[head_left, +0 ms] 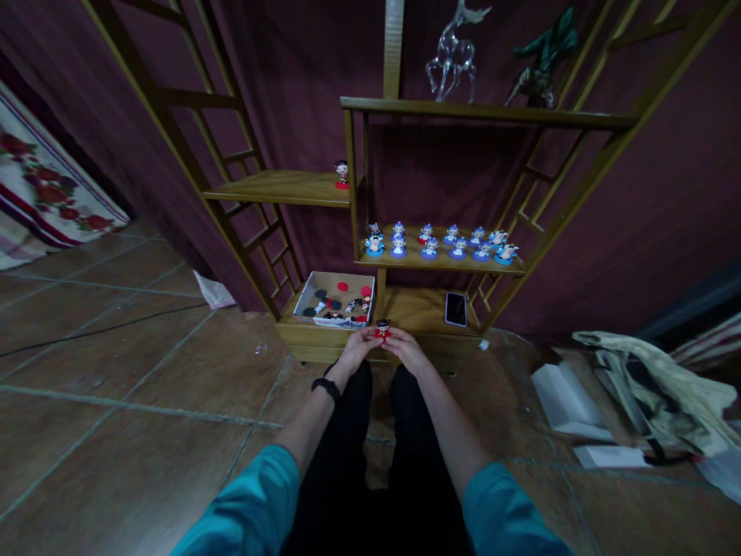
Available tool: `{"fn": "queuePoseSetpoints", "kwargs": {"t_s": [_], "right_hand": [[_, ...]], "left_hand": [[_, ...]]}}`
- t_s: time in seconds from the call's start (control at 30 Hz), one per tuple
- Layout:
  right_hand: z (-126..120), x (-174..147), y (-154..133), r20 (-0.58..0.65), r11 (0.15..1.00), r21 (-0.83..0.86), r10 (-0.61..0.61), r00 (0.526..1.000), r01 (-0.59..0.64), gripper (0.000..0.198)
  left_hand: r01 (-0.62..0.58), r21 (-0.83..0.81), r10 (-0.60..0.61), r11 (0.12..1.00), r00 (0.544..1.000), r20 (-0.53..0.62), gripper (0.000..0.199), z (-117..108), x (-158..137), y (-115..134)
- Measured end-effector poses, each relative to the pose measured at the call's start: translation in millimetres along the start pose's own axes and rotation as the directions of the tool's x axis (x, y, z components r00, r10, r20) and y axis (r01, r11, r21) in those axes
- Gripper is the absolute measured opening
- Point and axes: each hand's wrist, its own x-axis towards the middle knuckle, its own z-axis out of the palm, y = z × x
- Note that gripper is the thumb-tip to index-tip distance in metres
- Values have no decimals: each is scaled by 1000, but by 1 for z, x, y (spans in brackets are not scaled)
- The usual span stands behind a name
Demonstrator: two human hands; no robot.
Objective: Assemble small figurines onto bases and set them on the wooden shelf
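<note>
Between my fingertips, upright in front of the cabinet, is a small figurine with dark hair and a red base. My left hand pinches it from the left side, and my right hand grips it from the right. Just beyond my left hand, an open cardboard box holds loose figurines and several red and dark round bases. A similar red-based figurine stands on the left shelf. Two rows of blue and white figurines stand on the middle right shelf.
A phone lies on the low right shelf. Up on the top shelf stand a clear glass deer and a dark green statue. Cloth and white boxes lie on the floor at right; a cable runs at left.
</note>
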Motion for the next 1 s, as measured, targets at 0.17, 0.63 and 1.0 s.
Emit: {"fn": "queuePoseSetpoints", "kwargs": {"t_s": [0.17,0.63,1.0], "right_hand": [[-1,1,2,-55,1000,21,0,998,1,28],[-5,2,3,-66,1000,9,-7,998,8,21],[-6,2,3,-62,999,39,-3,998,6,35]], "left_hand": [[7,-48,-8,999,1000,-13,43,2,-1,2],[42,-178,-55,983,996,-67,39,2,-2,2],[66,-211,-85,975,993,-83,32,0,-1,0]]}}
